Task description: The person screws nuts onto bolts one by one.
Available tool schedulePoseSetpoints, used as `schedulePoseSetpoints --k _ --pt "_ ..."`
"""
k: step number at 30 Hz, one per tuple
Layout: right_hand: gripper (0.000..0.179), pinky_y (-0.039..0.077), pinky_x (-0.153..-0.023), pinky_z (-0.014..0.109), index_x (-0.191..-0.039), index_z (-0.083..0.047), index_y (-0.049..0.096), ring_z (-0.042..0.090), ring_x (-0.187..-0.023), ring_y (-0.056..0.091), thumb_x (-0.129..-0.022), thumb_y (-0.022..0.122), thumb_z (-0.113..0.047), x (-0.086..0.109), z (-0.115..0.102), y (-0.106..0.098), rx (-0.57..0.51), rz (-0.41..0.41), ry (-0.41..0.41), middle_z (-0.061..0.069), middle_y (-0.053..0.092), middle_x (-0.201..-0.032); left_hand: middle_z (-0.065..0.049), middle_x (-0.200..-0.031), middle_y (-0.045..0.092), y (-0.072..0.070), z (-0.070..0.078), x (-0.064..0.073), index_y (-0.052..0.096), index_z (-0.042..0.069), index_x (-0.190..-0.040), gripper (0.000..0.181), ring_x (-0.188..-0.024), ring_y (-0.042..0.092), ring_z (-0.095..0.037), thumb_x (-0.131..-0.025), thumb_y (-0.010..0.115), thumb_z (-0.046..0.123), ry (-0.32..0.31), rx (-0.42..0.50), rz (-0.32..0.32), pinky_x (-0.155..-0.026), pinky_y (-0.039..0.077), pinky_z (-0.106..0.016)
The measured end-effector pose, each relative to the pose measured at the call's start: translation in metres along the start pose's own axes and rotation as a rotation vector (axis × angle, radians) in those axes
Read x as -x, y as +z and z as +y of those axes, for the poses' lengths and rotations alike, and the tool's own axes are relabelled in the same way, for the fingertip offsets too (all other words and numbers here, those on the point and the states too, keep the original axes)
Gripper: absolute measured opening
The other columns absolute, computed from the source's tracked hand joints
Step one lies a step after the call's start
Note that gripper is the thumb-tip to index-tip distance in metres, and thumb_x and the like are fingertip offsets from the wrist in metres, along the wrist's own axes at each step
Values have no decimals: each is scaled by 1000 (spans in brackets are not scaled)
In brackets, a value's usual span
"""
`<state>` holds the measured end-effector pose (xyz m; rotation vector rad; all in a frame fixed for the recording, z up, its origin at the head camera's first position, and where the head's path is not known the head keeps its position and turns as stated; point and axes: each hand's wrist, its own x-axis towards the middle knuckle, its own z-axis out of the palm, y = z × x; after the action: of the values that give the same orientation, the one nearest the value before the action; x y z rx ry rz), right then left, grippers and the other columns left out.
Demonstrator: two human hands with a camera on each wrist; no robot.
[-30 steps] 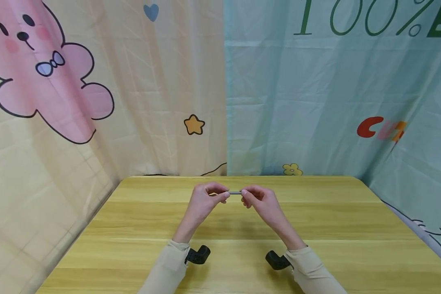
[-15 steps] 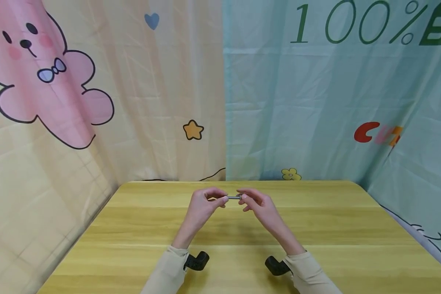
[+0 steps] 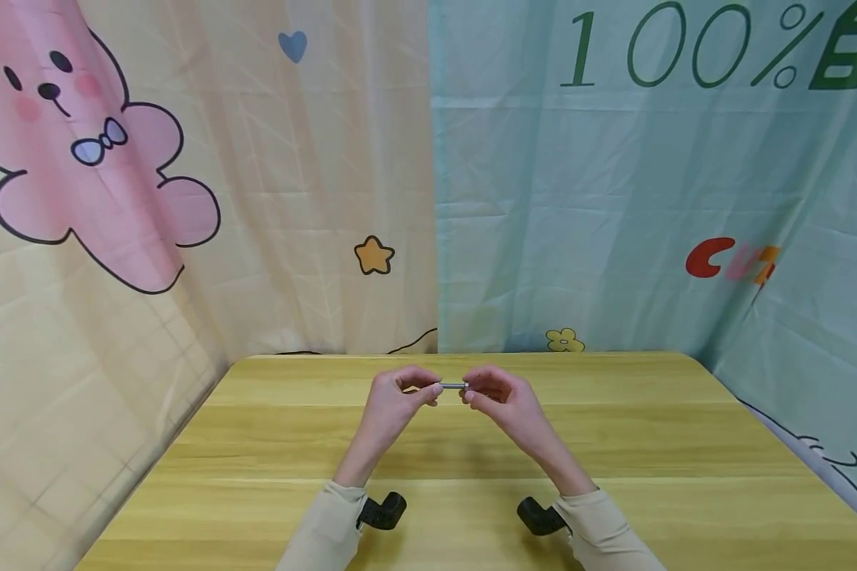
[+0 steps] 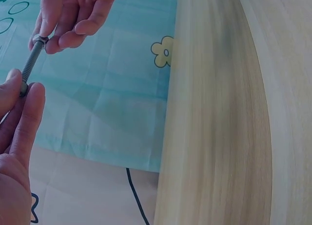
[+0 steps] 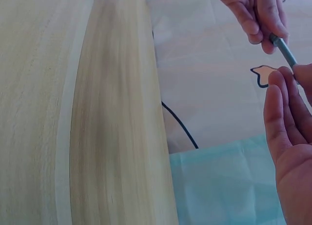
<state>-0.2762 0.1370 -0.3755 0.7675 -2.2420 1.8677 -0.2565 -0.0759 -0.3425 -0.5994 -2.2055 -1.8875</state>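
Observation:
A grey metal bolt (image 4: 31, 61) with a threaded shaft is held level between both hands, above the table. My left hand (image 3: 394, 396) pinches its head end between thumb and fingers, which cover most of the head. At the other end sits a nut (image 4: 40, 39), ringed around the shaft. The thumb and fingers of my right hand (image 3: 503, 399) pinch this nut. Between the two hands the shaft shows bare. In the right wrist view, the right thumb and fingers hide the nut.
Under the hands lies a wooden table (image 3: 464, 507). Printed curtains (image 3: 543, 198) hang behind its far edge and along both sides. A black wrist mount (image 3: 384, 511) juts inward from the left sleeve, and another black mount (image 3: 539, 516) from the right one.
My right fingers spread apart at the nut half a second ago and now pinch it again. The left hand keeps its hold on the bolt. The head view has tilted up slightly.

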Motion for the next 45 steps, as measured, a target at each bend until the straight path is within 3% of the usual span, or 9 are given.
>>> schedulePoseSetpoints --k 7,11,15,19,22,27,33,38,45 --pt "21 58 -78 39 -115 0 65 37 -89 64 -98 62 -13 -1 -4 1 -12 12 47 22 68 -96 -15 -88 70 1 -1 0 72 -6 -98 12 -78 68 -32 -90 71 2 9 -13 7 -75 59 -35" --pt "17 59 -74 42 -104 4 65 29 -80 64 -100 59 -11 2 -19 4 10 10 43 24 65 -90 -14 -89 71 2 0 1 72 -6 -97 12 -78 68 -30 -89 72 2 16 -22 3 -79 58 -46" --pt "18 59 -74 45 -97 5 66 20 -72 63 -101 57 -10 4 -28 6 18 13 46 25 65 -86 -15 -90 71 2 2 3 72 -6 -97 11 -78 68 -31 -89 72 3 16 -32 -5 -78 58 -43" --pt "27 59 -77 40 -107 3 67 30 -85 65 -102 57 -22 1 -8 5 -14 28 69 21 66 -95 -14 -90 70 3 0 3 72 -5 -97 11 -80 68 -31 -90 71 2 12 -29 -7 -75 59 -33" --pt "31 57 -84 38 -120 -2 65 35 -101 62 -101 58 -26 -1 5 5 -18 21 62 17 66 -111 -14 -90 70 2 -1 3 72 -6 -98 12 -80 68 -31 -90 71 2 6 -22 -3 -73 59 -29" --pt "30 54 -91 34 -125 -7 61 32 -112 59 -97 64 -17 1 3 4 1 -15 -5 14 63 -121 -16 -90 70 1 -2 2 72 -6 -99 13 -81 68 -36 -90 71 3 0 -7 12 -73 58 -29" --pt "23 54 -90 30 -117 -2 62 37 -109 59 -95 66 -7 -1 3 2 -5 -24 -52 18 63 -113 -15 -90 70 -1 -1 1 72 -5 -99 13 -81 68 -34 -90 71 4 7 -6 19 -73 58 -30" --pt "23 55 -88 34 -114 -2 64 32 -102 64 -94 68 -13 -1 1 1 6 -4 -37 16 66 -109 -15 -91 70 -1 1 0 72 -6 -99 12 -80 68 -30 -90 71 2 25 -1 -7 -77 59 -38" --pt "24 58 -82 37 -111 0 66 41 -94 65 -96 66 -19 -1 0 2 -21 16 -4 16 69 -98 -15 -90 70 0 0 1 72 -5 -99 12 -80 68 -31 -90 71 2 19 -15 -6 -78 59 -40"
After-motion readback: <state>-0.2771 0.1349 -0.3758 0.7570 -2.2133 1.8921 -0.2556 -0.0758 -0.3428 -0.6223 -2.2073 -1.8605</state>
